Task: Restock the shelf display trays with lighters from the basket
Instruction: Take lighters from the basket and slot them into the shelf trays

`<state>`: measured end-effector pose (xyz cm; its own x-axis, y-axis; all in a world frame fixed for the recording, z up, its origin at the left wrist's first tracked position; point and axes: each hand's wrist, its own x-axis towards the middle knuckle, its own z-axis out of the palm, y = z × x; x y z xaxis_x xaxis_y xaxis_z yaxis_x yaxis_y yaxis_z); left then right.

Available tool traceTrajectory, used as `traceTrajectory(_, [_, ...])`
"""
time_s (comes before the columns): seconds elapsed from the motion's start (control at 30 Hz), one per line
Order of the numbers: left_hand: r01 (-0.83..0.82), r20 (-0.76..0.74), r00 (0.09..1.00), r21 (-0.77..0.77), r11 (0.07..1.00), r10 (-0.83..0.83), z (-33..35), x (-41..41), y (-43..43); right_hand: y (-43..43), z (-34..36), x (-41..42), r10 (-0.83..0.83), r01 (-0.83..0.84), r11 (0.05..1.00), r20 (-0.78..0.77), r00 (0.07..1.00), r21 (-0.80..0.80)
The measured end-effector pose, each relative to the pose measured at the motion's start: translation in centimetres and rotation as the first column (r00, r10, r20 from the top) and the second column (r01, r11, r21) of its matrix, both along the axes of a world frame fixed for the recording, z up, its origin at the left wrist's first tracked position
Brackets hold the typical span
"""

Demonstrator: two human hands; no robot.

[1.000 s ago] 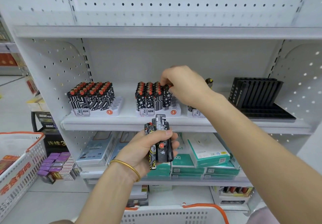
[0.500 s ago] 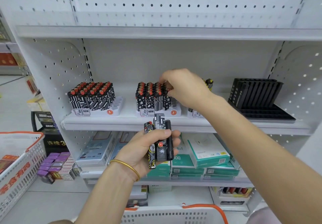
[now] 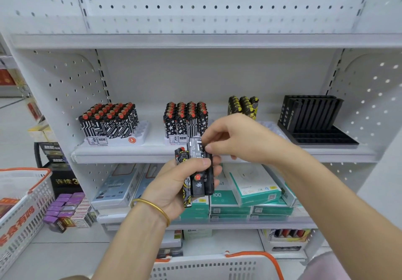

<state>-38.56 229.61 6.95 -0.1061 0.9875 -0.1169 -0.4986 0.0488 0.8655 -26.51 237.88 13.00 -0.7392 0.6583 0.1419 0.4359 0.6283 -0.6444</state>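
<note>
My left hand (image 3: 174, 184) grips a bunch of lighters (image 3: 196, 170) in front of the shelf edge. My right hand (image 3: 237, 138) has its fingertips on the top of the bunch, at a black-and-white patterned lighter (image 3: 195, 149). On the middle shelf stand a left tray (image 3: 142, 130) with black-and-white lighters, a middle tray (image 3: 180, 139) with star-patterned lighters (image 3: 187, 118), and a third tray (image 3: 268, 126) holding yellow-black lighters (image 3: 243, 105) at its back. A white basket with an orange handle (image 3: 217, 266) sits at the bottom of the view.
A black slotted tray (image 3: 315, 125) stands at the shelf's right end. Boxed goods (image 3: 252, 188) fill the shelf below. A second white basket (image 3: 24, 210) is at the left, beside purple boxes (image 3: 69, 205) on the floor.
My right hand has left the middle tray and come down to the bunch of lighters in my left hand. The left hand has hardly moved.
</note>
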Motion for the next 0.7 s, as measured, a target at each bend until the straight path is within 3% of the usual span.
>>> traceTrajectory(0.17, [0.034,0.025,0.999,-0.031,0.999,-0.033,0.1,0.9,-0.2,-0.2,-0.6,1.7,-0.082,0.051,0.986,-0.191,0.978,-0.159])
traceTrajectory(0.33, [0.024,0.033,0.999,-0.058,0.998,-0.022,0.2,2.6,0.4,-0.3,-1.1,6.3,-0.261,0.114,0.928,-0.398,0.88,-0.355])
traceTrajectory(0.5, [-0.057,-0.092,0.994,0.011,0.998,0.057,0.5,6.3,2.1,-0.4,-2.2,11.4,-0.319,0.202,0.921,-0.35,0.88,-0.332])
traceTrajectory(0.7, [-0.07,-0.215,0.972,0.115,0.991,0.094,0.8,11.1,4.1,-0.4,-3.0,15.5,-0.244,0.151,0.94,-0.296,0.924,-0.306])
